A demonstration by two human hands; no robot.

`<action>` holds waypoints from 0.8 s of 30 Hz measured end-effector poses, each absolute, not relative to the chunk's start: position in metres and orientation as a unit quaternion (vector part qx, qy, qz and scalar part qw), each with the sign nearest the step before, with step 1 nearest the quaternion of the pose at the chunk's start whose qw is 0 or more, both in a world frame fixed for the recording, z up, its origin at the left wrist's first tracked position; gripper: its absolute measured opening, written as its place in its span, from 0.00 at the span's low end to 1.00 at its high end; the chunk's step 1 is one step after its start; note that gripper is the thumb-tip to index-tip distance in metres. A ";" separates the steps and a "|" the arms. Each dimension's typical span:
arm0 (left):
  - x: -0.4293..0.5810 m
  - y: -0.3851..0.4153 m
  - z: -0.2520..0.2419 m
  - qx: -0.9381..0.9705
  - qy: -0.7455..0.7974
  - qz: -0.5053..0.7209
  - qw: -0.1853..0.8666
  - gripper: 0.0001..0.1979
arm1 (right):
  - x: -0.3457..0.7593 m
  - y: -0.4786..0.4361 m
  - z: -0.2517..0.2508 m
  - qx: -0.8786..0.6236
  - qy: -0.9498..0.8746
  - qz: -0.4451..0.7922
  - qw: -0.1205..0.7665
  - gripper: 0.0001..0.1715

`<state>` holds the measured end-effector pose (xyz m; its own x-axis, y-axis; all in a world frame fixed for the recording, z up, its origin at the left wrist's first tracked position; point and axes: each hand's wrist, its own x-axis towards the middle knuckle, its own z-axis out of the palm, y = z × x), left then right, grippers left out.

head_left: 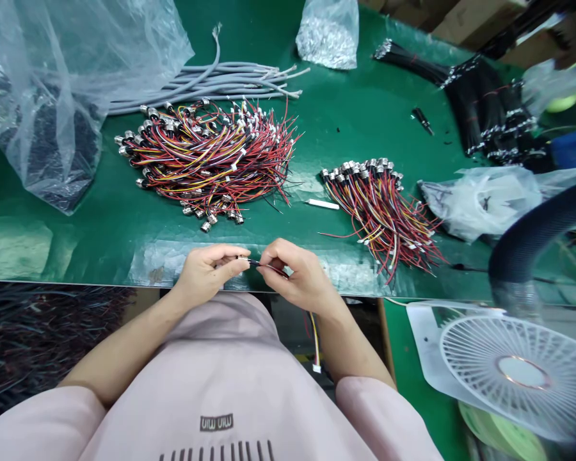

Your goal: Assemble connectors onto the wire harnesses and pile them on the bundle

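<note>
Between my two hands, close to the table's front edge, is one wired connector (253,262) with a metal end and a dark sleeve. My left hand (211,272) pinches its metal end between thumb and fingers. Closed around the wires behind it is my right hand (295,272). The wires pass through that hand and hang below it, ending in a small white plug (316,368). Ahead lies a large heap of similar wired connectors (211,153) with red, black, yellow and white wires. A smaller bundle of them (381,211) is to the right.
A white pen-like stick (322,204) lies between the heaps. Grey cables (240,80) and plastic bags (329,32) are behind. Black cable bundles (484,105) lie far right. A white fan (521,371) and a dark flexible hose (537,230) stand at the right.
</note>
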<state>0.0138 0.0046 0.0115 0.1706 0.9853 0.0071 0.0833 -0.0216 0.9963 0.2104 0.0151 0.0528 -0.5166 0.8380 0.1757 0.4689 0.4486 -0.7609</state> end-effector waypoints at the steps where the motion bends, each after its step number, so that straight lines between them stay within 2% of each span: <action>1: 0.014 0.004 0.011 0.576 0.471 0.441 0.501 0.12 | 0.209 0.015 0.052 -0.415 -0.796 0.342 0.277 0.08; 7: 0.014 0.003 0.007 0.644 0.447 0.473 0.403 0.09 | 0.208 0.013 0.052 -0.445 -0.728 0.436 0.286 0.06; 14: 0.014 0.004 0.010 0.664 0.420 0.481 0.390 0.09 | 0.219 0.010 0.055 -0.399 -0.721 0.479 0.301 0.13; 20: 0.013 0.005 0.012 0.670 0.409 0.480 0.392 0.09 | 0.217 0.009 0.055 -0.393 -0.786 0.362 0.310 0.12; 24: 0.013 0.005 0.014 0.655 0.422 0.472 0.412 0.09 | 0.214 0.006 0.057 -0.394 -0.816 0.302 0.296 0.07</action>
